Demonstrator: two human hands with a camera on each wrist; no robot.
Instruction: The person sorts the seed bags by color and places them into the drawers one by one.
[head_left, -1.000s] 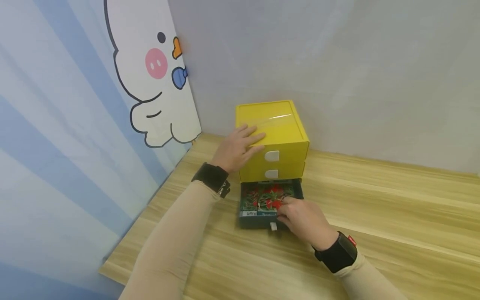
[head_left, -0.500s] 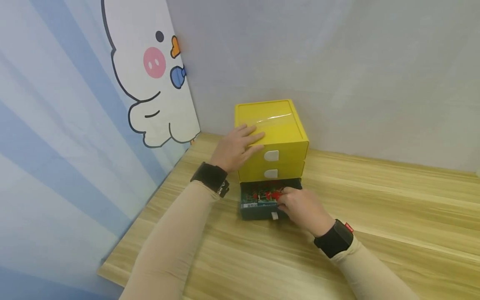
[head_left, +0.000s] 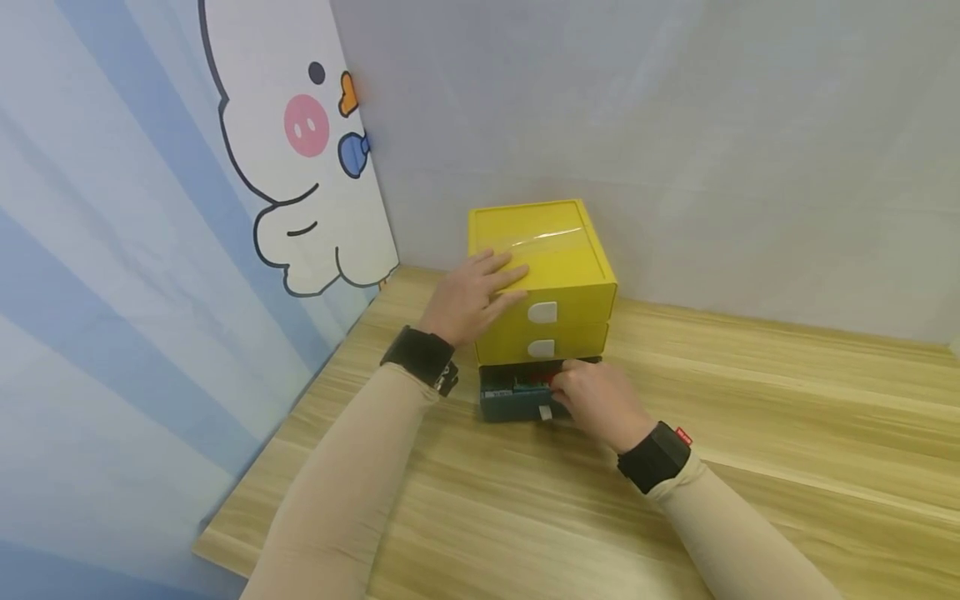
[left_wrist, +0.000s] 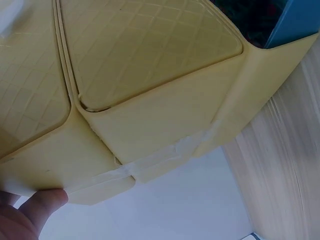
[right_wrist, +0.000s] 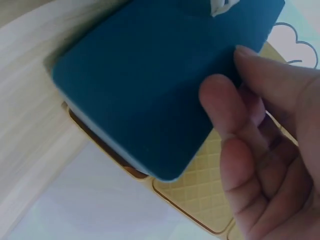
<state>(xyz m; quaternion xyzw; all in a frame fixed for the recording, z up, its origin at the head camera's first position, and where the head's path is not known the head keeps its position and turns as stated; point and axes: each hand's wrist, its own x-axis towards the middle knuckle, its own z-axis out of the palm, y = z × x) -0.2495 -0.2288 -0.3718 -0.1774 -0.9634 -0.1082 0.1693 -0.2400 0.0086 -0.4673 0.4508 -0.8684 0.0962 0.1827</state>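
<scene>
A yellow drawer cabinet (head_left: 536, 237) stands near the back wall, with two yellow drawers above a dark teal bottom drawer (head_left: 513, 407) that sticks out partway. My left hand (head_left: 471, 300) rests on the cabinet's top left corner, fingers spread and fairly straight. At the right part of the teal drawer's front, my right hand (head_left: 603, 404) pinches the upper rim with bent fingers. In the right wrist view its thumb and fingertips (right_wrist: 220, 95) lie at the edge of the teal front. Printed packets (head_left: 498, 393) with some red and green show inside the drawer.
White pull tabs sit on the drawer fronts, one tab (head_left: 545, 412) on the teal one. Clear tape (left_wrist: 150, 160) crosses the cabinet. The wooden table (head_left: 750, 400) extends to the right, and a curtain (head_left: 150, 333) with a cartoon duck (head_left: 300, 167) hangs at the left.
The teal drawer has slid back further into the cabinet, and my right hand has moved back along with it. Less of the packets shows now. My left hand has stayed on the cabinet.
</scene>
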